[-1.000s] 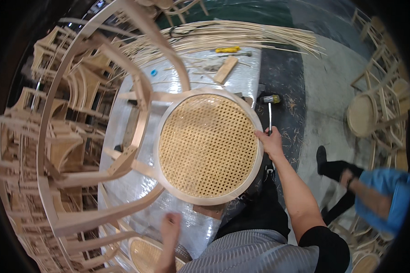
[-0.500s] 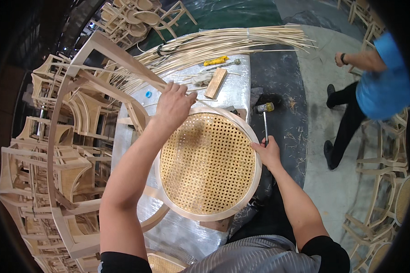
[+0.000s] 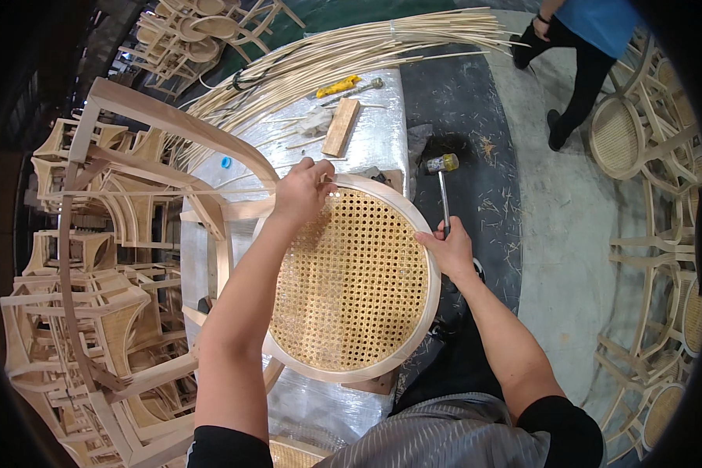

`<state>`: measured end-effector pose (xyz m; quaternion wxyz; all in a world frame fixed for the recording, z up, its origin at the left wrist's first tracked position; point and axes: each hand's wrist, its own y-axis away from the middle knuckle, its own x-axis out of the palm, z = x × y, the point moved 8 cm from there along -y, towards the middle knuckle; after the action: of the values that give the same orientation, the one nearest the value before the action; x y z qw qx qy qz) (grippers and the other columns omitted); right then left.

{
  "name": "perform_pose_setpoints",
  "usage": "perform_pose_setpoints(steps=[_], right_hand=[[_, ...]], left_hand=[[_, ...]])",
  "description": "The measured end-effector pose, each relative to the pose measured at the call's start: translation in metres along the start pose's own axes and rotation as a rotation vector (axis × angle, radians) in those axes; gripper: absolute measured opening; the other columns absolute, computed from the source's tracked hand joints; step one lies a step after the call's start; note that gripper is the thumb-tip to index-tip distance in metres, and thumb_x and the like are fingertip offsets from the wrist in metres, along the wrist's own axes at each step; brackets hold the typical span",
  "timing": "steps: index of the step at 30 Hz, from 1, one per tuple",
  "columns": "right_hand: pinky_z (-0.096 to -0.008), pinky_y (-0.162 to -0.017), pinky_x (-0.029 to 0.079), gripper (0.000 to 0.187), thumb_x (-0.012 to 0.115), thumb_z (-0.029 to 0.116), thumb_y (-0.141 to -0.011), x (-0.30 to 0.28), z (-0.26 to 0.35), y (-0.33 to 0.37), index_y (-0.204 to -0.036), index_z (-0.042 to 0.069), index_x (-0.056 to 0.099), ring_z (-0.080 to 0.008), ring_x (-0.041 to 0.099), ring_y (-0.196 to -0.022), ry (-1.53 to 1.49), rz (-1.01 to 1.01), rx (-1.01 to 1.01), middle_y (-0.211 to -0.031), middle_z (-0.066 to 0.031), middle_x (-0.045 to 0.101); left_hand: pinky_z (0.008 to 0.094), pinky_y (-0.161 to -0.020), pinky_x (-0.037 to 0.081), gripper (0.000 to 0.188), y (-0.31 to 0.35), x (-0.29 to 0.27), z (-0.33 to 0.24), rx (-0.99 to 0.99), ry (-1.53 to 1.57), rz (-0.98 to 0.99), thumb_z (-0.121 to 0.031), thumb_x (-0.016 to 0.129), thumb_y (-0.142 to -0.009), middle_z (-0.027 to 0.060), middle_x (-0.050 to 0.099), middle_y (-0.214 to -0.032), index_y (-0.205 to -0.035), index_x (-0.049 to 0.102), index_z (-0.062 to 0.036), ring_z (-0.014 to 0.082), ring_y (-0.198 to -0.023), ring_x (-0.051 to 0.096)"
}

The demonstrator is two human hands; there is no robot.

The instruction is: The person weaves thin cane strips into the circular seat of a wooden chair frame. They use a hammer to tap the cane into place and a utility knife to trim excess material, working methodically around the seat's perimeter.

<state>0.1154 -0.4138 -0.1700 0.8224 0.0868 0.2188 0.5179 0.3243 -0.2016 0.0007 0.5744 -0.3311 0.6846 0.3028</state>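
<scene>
A round cane seat (image 3: 359, 281) in a pale wooden rim, part of a wooden chair frame (image 3: 156, 109), lies in front of me. My left hand (image 3: 304, 191) is at the rim's upper left, its fingers pinched on a thin rattan strip (image 3: 171, 191) that trails off to the left across the chair frame. My right hand (image 3: 451, 248) is closed round the handle of a hammer (image 3: 443, 164) with a yellowish head, held upright beyond the right rim. Its thumb rests on the rim's edge.
Beyond the seat, the plastic-wrapped table (image 3: 386, 97) bears a wood block (image 3: 341, 127), a yellow-handled tool (image 3: 338, 86), a crumpled glove (image 3: 314, 122) and a blue cap (image 3: 226, 162). A rattan bundle (image 3: 351, 39) lies behind. Chairs crowd both sides; a person (image 3: 577, 62) stands far right.
My left hand has moved down toward the rim, and the strip now trails left. The chair frame has shifted in view. The person in blue has moved farther off.
</scene>
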Motion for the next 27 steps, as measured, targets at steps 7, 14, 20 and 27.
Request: perform_pose_setpoints(steps=[7, 14, 20, 27], right_hand=[[-0.0350, -0.069, 0.055, 0.055, 0.094, 0.037, -0.081, 0.000, 0.005, 0.004, -0.101, 0.004, 0.054, -0.0182, 0.067, -0.071, 0.022, -0.022, -0.032, -0.080, -0.0054, 0.066], [-0.0373, -0.073, 0.055, 0.053, 0.092, 0.036, -0.083, 0.001, 0.007, 0.003, -0.101, 0.003, 0.054, -0.0225, 0.069, -0.076, 0.066, 0.006, -0.064, -0.083, -0.0090, 0.069], [-0.0395, -0.079, 0.056, 0.029, 0.068, 0.026, -0.105, -0.032, -0.018, 0.043, -0.115, 0.001, 0.061, -0.0292, 0.073, -0.082, -0.019, -0.062, -0.189, -0.089, -0.0122, 0.071], [-0.0404, -0.083, 0.056, 0.033, 0.054, 0.013, -0.110, -0.069, -0.035, 0.150, -0.139, 0.001, 0.062, -0.0300, 0.073, -0.090, 0.207, 0.075, -0.316, -0.096, -0.0173, 0.072]], left_hand=[[0.0430, -0.077, 0.058, 0.017, 0.007, 0.028, -0.070, 0.315, 0.016, -0.046, -0.029, 0.083, -0.088, 0.0037, 0.065, -0.093, -0.101, 0.077, -0.0197, 0.0281, -0.093, 0.069], [0.0424, -0.083, 0.057, 0.020, 0.013, 0.073, -0.131, 0.459, 0.029, 0.054, -0.034, 0.085, -0.082, 0.0031, 0.064, -0.096, -0.094, 0.078, -0.0196, 0.0262, -0.101, 0.066], [0.0436, -0.089, 0.057, 0.024, 0.009, 0.080, -0.134, 0.374, -0.057, 0.105, -0.035, 0.087, -0.082, 0.0039, 0.063, -0.105, -0.094, 0.074, -0.0174, 0.0273, -0.112, 0.065], [0.0451, -0.093, 0.056, 0.028, 0.004, 0.085, -0.130, 0.354, -0.066, 0.195, -0.037, 0.086, -0.085, 0.0054, 0.063, -0.107, -0.097, 0.072, -0.0154, 0.0277, -0.116, 0.065]])
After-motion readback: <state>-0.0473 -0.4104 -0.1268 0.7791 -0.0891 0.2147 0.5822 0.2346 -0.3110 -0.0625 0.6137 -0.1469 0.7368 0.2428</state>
